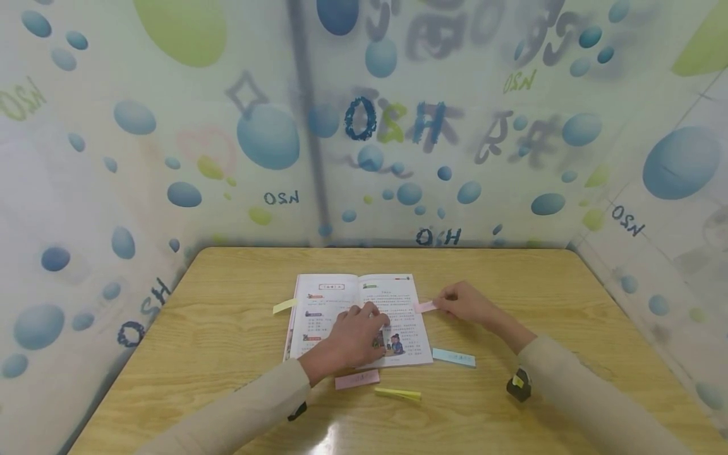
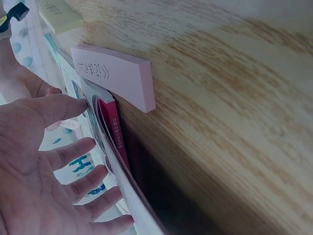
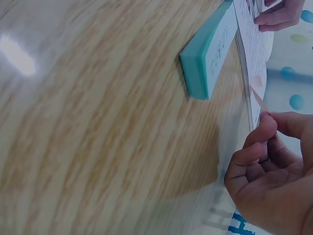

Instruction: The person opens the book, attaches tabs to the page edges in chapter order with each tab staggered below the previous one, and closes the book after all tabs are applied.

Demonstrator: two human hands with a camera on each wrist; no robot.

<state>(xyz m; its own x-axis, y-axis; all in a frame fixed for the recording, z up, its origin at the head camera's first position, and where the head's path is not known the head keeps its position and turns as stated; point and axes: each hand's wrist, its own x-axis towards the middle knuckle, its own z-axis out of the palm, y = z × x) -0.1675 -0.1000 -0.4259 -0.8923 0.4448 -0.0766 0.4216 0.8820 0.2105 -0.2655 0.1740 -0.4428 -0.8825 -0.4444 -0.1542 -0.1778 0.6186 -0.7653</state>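
Note:
An open book (image 1: 332, 287) with printed text and small pictures lies on the table. My left hand (image 1: 357, 335) rests over its pages near the middle, and in the left wrist view its fingers (image 2: 78, 188) are spread and slightly bent. At the right page's outer edge, my right hand (image 1: 463, 302) pinches a pink sticky note (image 1: 424, 306) between thumb and forefinger. The note's other end overlaps the page, as the right wrist view also shows of the pink strip (image 3: 259, 99). From the book's left edge sticks out a yellow sticky note (image 1: 285, 306).
A pink sticky-note pad (image 1: 357, 379) with handwriting lies just before the book. A yellow pad (image 1: 398, 394) is to its right, and a blue pad (image 1: 453, 357) sits by the book's lower right corner. Behind the wooden table (image 1: 239, 272) hangs a patterned curtain (image 1: 483, 208).

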